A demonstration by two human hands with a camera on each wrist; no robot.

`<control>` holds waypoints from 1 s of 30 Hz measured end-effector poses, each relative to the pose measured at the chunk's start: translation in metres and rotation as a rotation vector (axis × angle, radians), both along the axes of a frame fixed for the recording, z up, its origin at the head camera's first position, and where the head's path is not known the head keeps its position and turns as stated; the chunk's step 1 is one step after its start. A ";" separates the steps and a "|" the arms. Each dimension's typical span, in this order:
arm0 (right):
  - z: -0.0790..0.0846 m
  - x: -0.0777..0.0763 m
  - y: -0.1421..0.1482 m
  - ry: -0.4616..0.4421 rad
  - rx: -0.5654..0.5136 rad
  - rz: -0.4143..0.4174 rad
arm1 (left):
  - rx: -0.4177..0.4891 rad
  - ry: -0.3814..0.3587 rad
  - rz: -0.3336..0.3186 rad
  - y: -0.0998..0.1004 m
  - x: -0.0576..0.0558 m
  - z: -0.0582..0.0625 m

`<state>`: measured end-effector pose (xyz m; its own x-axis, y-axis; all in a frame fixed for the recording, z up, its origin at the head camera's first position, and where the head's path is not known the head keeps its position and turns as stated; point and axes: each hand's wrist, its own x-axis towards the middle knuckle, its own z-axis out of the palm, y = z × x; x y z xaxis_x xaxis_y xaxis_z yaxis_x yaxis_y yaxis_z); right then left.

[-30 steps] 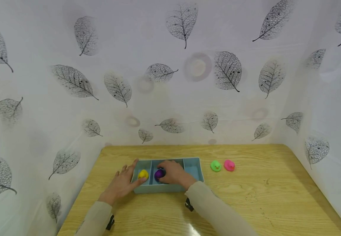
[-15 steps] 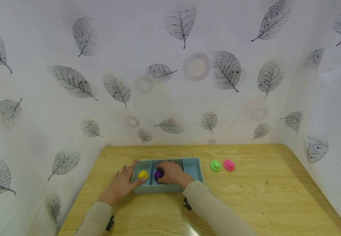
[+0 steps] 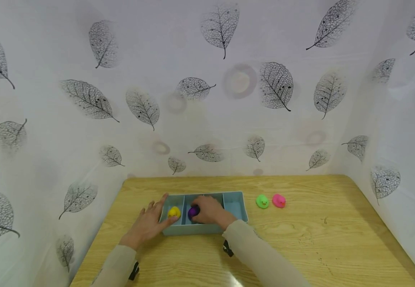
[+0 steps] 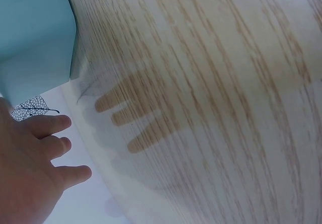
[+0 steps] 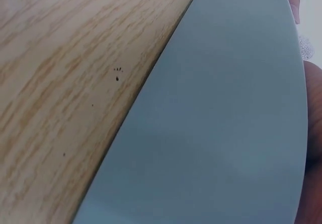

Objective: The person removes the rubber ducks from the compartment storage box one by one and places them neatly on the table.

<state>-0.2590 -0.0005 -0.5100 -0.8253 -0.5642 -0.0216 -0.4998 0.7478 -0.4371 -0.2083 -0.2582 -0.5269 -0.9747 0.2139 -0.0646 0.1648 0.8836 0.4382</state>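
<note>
A blue-grey divided tray [image 3: 204, 229] stands on the table. My right hand [image 3: 211, 210] reaches into a middle compartment and pinches a purple rounded toy [image 3: 193, 212], largely hidden by the fingers. My left hand [image 3: 149, 221] rests at the tray's left end, fingers spread, thumb over the front rim by a yellow toy duck [image 3: 174, 213] in the left compartment. In the left wrist view, straight, spread fingers of the left hand [image 4: 32, 158] show beside the tray's corner [image 4: 37, 43]. The right wrist view shows mostly the tray's outer wall [image 5: 211, 108], with part of the right hand [image 5: 314, 128] beyond it.
Right of the tray, a green toy duck [image 3: 262, 201] and a pink toy duck [image 3: 279, 201] sit side by side on the wood-grain table [image 3: 319, 239]. A white leaf-patterned curtain [image 3: 207, 119] encloses the back and sides.
Over the last second, my right hand and forearm have shifted very slightly left, still at the purple toy. The left hand and the tray have stayed in place.
</note>
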 end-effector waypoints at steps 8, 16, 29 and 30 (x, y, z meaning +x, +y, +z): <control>-0.003 -0.001 0.001 0.012 -0.009 0.005 | 0.001 -0.003 -0.001 0.000 0.000 0.000; -0.002 -0.001 0.001 0.048 0.005 0.006 | 0.001 0.018 0.000 0.000 -0.001 -0.001; 0.007 0.004 0.006 0.080 0.004 0.033 | -0.011 0.018 -0.002 0.000 -0.002 -0.002; 0.008 0.004 0.007 0.075 -0.009 0.032 | -0.011 0.019 -0.002 0.000 -0.001 -0.002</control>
